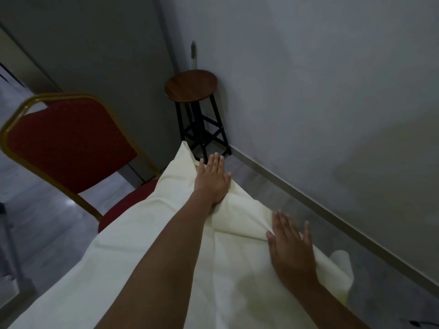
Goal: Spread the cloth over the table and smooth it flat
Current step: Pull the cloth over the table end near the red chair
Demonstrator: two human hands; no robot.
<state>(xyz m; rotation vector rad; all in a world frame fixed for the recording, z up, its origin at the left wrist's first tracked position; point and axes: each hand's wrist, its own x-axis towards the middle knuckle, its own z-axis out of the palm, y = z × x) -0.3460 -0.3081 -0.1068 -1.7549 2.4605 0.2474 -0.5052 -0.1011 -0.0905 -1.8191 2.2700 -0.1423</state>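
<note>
Cloth (147, 245) covers the table, ridged between the hands. Left hand (211, 180) flat near far corner, right hand (291, 248) flat at right edge, fingers loosely apart. Best: press palms outward, chasing ridge off edge.

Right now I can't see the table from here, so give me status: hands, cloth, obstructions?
Left hand flat, open, on the cloth at the far corner. Right hand flat, open, by a raised fold. Cloth on, not yet smooth. Red chair close at left edge.

Light: dim, grey, no visible source
Brightest: cloth (147, 245)
Blur: soft throughout, chair (66, 138) smeared
Edges: wide-angle bending, walls lean
</note>
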